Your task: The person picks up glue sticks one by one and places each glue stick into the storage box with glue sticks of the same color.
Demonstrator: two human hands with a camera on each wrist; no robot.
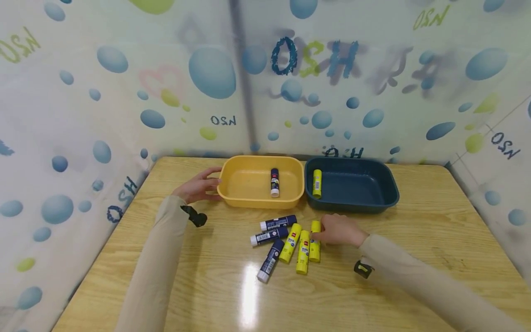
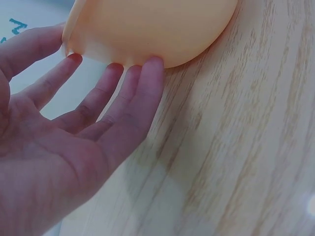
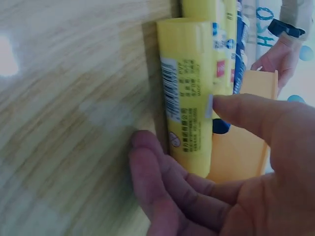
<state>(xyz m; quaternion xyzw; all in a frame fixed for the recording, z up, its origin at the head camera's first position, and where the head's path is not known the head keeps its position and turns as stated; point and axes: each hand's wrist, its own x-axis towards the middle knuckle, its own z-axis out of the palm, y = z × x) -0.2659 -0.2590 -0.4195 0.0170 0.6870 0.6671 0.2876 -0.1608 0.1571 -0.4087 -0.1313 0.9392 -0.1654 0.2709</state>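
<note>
My right hand (image 1: 341, 229) is at the rightmost yellow glue stick (image 1: 315, 252) on the table. In the right wrist view the thumb presses one side of that glue stick (image 3: 189, 98) and the fingers curl round the other. My left hand (image 1: 197, 187) rests its spread fingertips against the left end of the yellow-orange bin (image 1: 261, 204). Two more yellow glue sticks (image 1: 303, 253) and three navy glue sticks with white ends (image 1: 269, 262) lie left of the right hand. One navy glue stick (image 1: 274, 183) lies inside the yellow-orange bin.
A dark blue bin (image 1: 352, 207) stands against the right side of the yellow-orange one, with a yellow glue stick (image 1: 317, 184) at its left end. Both are near the back edge of the wooden table (image 1: 439, 249). Patterned sheeting (image 1: 265, 92) rises behind.
</note>
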